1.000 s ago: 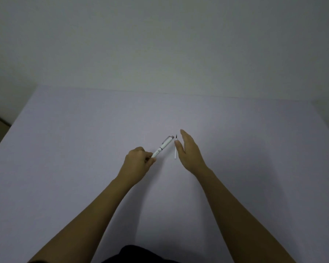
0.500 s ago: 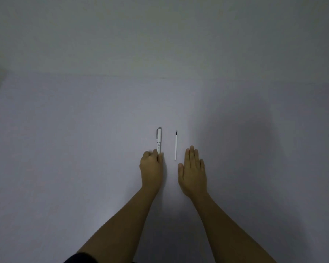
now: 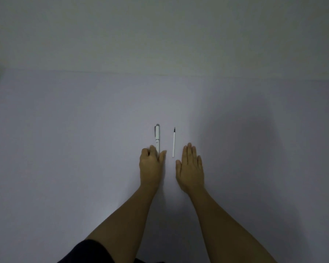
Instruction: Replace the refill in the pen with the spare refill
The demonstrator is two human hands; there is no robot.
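White table — one pen pinched by left hand, one refill, right hand flat.

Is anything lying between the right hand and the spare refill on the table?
Nothing visible. The right hand lies flat just short of the spare refill, with only bare table between them. The pen lies left of the refill, at the left hand.

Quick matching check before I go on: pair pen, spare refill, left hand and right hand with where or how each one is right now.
Things:
1. pen
2. spare refill
3. left hand
4. right hand

States:
A. flat, open, touching nothing but the table
B. lying alone between pen and right hand
C. capped, its near end under fingertips
D. fingers on the pen's near end

Pairs: 1-C, 2-B, 3-D, 4-A
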